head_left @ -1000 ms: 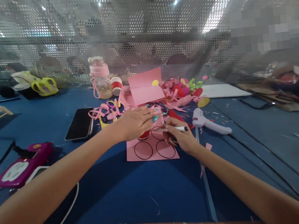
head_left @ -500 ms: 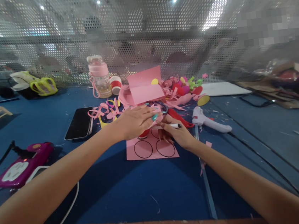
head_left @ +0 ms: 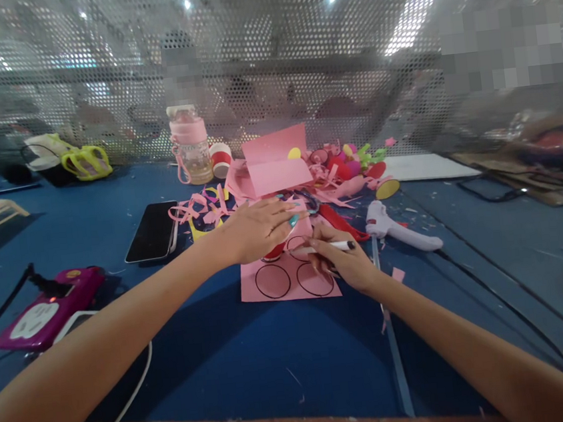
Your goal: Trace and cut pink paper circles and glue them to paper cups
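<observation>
My left hand lies over a red paper cup with its fingers stretched out to the right. Most of the cup is hidden beneath the palm; its lower rim stands on a pink paper sheet. Several black circles are drawn on this sheet. In my closed right hand is a white marker, its black end pointing right. The marker's other end is over the sheet, near a circle beside the cup; whether it touches the paper I cannot tell.
Pink scraps, folded pink card and a pink-lidded bottle are behind my hands. A phone and purple power strip lie left. To the right are a glue gun, its cord and a clear strip.
My right hand has moved slightly right and down with the marker, uncovering more of the circle beside the cup. My left hand stays on the cup. The view shifts a little.
</observation>
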